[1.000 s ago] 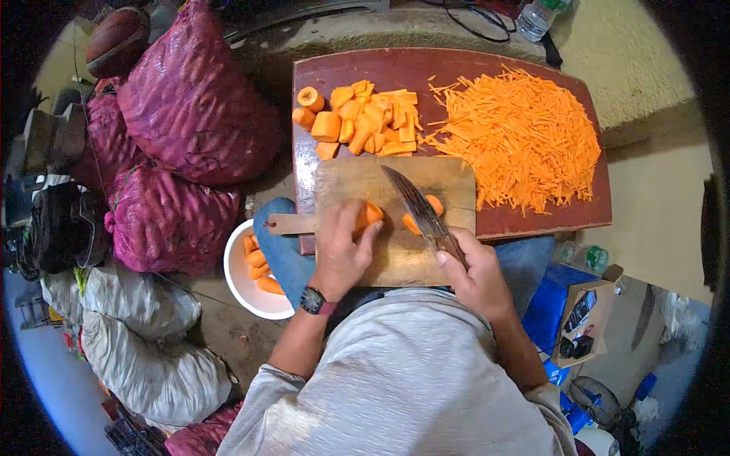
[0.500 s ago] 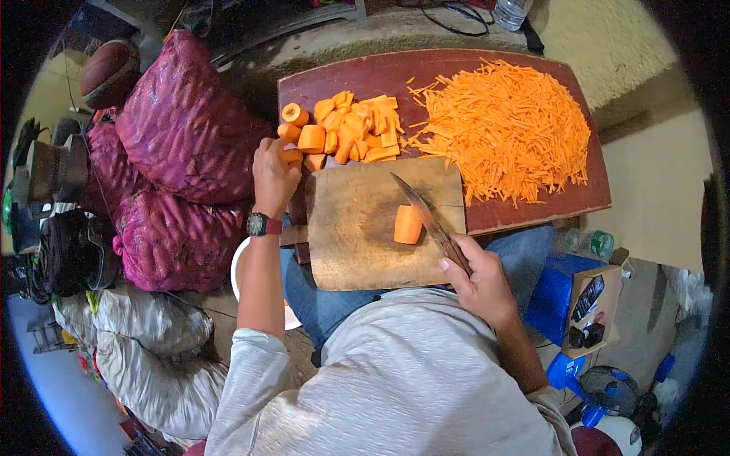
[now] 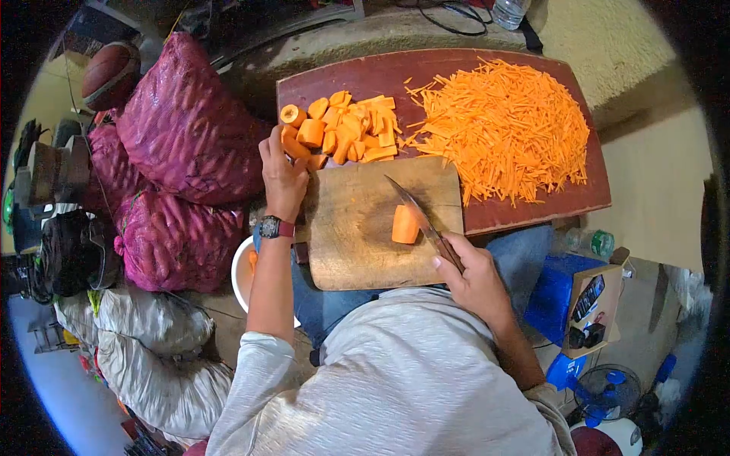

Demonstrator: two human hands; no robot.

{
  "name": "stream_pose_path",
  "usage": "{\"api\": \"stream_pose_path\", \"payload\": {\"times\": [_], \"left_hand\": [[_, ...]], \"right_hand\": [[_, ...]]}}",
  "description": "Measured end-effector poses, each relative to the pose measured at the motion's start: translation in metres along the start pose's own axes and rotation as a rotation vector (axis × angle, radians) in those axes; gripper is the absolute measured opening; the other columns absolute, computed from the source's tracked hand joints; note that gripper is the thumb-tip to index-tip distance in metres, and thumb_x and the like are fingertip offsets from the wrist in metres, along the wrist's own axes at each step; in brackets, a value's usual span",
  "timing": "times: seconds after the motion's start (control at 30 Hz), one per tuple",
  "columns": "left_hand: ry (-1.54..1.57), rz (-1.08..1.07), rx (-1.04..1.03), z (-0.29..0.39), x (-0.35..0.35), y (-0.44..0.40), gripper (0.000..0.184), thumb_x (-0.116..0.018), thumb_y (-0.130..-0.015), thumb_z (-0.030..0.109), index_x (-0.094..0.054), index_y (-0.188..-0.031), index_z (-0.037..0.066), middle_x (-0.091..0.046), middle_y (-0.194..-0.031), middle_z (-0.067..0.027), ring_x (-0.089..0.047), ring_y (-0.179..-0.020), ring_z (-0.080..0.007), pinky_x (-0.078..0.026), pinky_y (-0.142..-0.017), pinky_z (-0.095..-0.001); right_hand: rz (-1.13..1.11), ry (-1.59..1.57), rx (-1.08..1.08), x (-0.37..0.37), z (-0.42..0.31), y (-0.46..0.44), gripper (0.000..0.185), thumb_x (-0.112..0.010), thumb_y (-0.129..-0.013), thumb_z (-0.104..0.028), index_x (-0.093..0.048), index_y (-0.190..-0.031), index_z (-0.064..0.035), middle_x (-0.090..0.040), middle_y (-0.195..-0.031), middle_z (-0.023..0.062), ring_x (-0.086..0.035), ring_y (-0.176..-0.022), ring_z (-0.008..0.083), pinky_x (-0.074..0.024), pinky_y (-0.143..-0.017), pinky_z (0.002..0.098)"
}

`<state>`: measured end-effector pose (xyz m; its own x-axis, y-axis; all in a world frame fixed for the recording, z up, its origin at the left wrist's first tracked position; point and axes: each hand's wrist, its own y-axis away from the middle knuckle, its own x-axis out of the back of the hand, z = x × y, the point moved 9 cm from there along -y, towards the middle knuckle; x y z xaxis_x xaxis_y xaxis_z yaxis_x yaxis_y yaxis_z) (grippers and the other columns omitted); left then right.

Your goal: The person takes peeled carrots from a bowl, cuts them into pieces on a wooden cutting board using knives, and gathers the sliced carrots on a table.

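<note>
My right hand (image 3: 473,275) is wrapped around the handle of a kitchen knife (image 3: 417,207). Its blade points up and left, over the right side of a short carrot chunk (image 3: 405,225) on the wooden cutting board (image 3: 342,243). Beyond the board's upper left corner, my left hand (image 3: 284,178) reaches to several peeled carrot pieces (image 3: 310,133). Its thumb and fingers are apart, beside an orange chunk (image 3: 295,147) at the pile's near left edge. Part of that chunk is hidden by the hand.
A large heap of carrot strips (image 3: 506,129) covers the right of the red table (image 3: 258,76). Pink mesh sacks (image 3: 190,129) stand at left, above white sacks (image 3: 156,372). A white bowl (image 3: 242,277) sits below my left forearm. A blue box (image 3: 559,304) is at right.
My left hand has shifted slightly right and down, its fingers loosening beside the carrot chunk. The knife has moved slightly left, nearer the chunk on the board.
</note>
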<state>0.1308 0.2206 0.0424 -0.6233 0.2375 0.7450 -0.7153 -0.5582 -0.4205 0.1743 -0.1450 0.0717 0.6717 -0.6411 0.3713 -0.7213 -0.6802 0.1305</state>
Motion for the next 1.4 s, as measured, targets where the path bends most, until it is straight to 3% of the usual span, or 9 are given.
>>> {"api": "stream_pose_path", "payload": {"times": [0.2, 0.27, 0.43, 0.5, 0.63, 0.73, 0.8, 1.0, 1.4], "left_hand": [[0.046, 0.069, -0.021, -0.018, 0.001, 0.000, 0.080, -0.076, -0.084, -0.014, -0.049, -0.157, 0.006, -0.062, -0.137, -0.0235, -0.066, -0.124, -0.0450, -0.059, -0.102, -0.0496], [0.127, 0.028, 0.036, -0.030, -0.002, 0.002, 0.079, -0.076, -0.085, -0.014, -0.049, -0.157, 0.005, -0.063, -0.138, -0.0236, -0.066, -0.125, -0.0434, -0.059, -0.103, -0.0481], [0.058, -0.049, 0.052, -0.024, -0.001, 0.003, 0.082, -0.081, -0.083, -0.013, -0.052, -0.158, 0.005, -0.065, -0.147, -0.0231, -0.066, -0.135, -0.0344, -0.056, -0.110, -0.0438], [0.075, 0.036, -0.007, -0.014, 0.008, 0.005, 0.078, -0.079, -0.085, -0.011, -0.051, -0.156, 0.002, -0.066, -0.132, -0.0218, -0.068, -0.120, -0.0380, -0.058, -0.103, -0.0437], [0.102, 0.138, -0.055, 0.022, 0.033, 0.021, 0.065, -0.078, -0.087, 0.000, -0.056, -0.149, -0.001, -0.064, -0.115, -0.0179, -0.064, -0.106, -0.0345, -0.053, -0.094, -0.0428], [0.347, -0.123, 0.050, 0.090, 0.014, 0.056, 0.063, -0.088, -0.085, 0.022, -0.064, -0.139, 0.000, -0.070, -0.114, -0.0195, -0.069, -0.103, -0.0342, -0.056, -0.090, -0.0450], [0.176, -0.374, -0.165, 0.138, -0.007, 0.083, 0.070, -0.091, -0.083, 0.037, -0.066, -0.137, 0.001, -0.071, -0.122, -0.0244, -0.070, -0.112, -0.0438, -0.057, -0.094, -0.0510], [0.298, -0.547, -0.086, 0.153, -0.038, 0.120, 0.057, -0.083, -0.089, 0.017, -0.063, -0.138, -0.003, -0.068, -0.123, -0.0273, -0.068, -0.112, -0.0474, -0.059, -0.094, -0.0490], [0.274, -0.083, -0.151, 0.087, 0.037, 0.100, 0.054, -0.088, -0.084, 0.003, -0.065, -0.133, 0.000, -0.072, -0.131, -0.0180, -0.071, -0.119, -0.0326, -0.056, -0.104, -0.0399]], "right_hand": [[0.015, 0.006, 0.050, 0.002, -0.001, 0.001, 0.032, -0.071, -0.102, -0.010, -0.064, -0.130, 0.0036, -0.069, -0.083, 0.0167, -0.068, -0.072, 0.0249, -0.0530, -0.068, 0.0389], [-0.055, 0.028, -0.066, -0.001, 0.003, 0.001, 0.035, -0.072, -0.101, -0.011, -0.064, -0.132, 0.0029, -0.074, -0.097, 0.0266, -0.076, -0.092, 0.0442, -0.0579, -0.079, 0.0471], [-0.050, 0.022, -0.044, -0.003, 0.003, 0.001, 0.035, -0.072, -0.101, -0.012, -0.064, -0.132, 0.0032, -0.075, -0.098, 0.0269, -0.076, -0.093, 0.0449, -0.0581, -0.080, 0.0474], [-0.042, 0.019, -0.041, -0.002, 0.003, 0.002, 0.035, -0.072, -0.101, -0.012, -0.064, -0.132, 0.0034, -0.075, -0.098, 0.0270, -0.076, -0.094, 0.0453, -0.0582, -0.080, 0.0478], [-0.010, 0.007, -0.079, 0.004, 0.008, 0.004, 0.033, -0.071, -0.102, -0.011, -0.064, -0.131, 0.0040, -0.073, -0.094, 0.0233, -0.073, -0.084, 0.0370, -0.0569, -0.077, 0.0425], [0.037, -0.067, -0.133, 0.005, 0.024, 0.005, 0.032, -0.070, -0.102, -0.011, -0.064, -0.130, 0.0042, -0.072, -0.089, 0.0167, -0.068, -0.079, 0.0239, -0.0547, -0.074, 0.0374], [0.072, -0.153, -0.156, 0.004, 0.036, 0.003, 0.031, -0.069, -0.103, -0.011, -0.064, -0.129, 0.0043, -0.070, -0.087, 0.0126, -0.064, -0.077, 0.0171, -0.0532, -0.072, 0.0349], [0.053, -0.271, -0.223, 0.001, 0.053, 0.004, 0.029, -0.068, -0.106, -0.016, -0.065, -0.127, 0.0042, -0.067, -0.087, 0.0062, -0.059, -0.079, 0.0129, -0.0514, -0.072, 0.0329], [0.017, -0.194, -0.174, -0.003, 0.049, -0.002, 0.039, -0.070, -0.105, -0.015, -0.064, -0.136, 0.0066, -0.071, -0.088, 0.0149, -0.065, -0.081, 0.0172, -0.0539, -0.075, 0.0367]]}}
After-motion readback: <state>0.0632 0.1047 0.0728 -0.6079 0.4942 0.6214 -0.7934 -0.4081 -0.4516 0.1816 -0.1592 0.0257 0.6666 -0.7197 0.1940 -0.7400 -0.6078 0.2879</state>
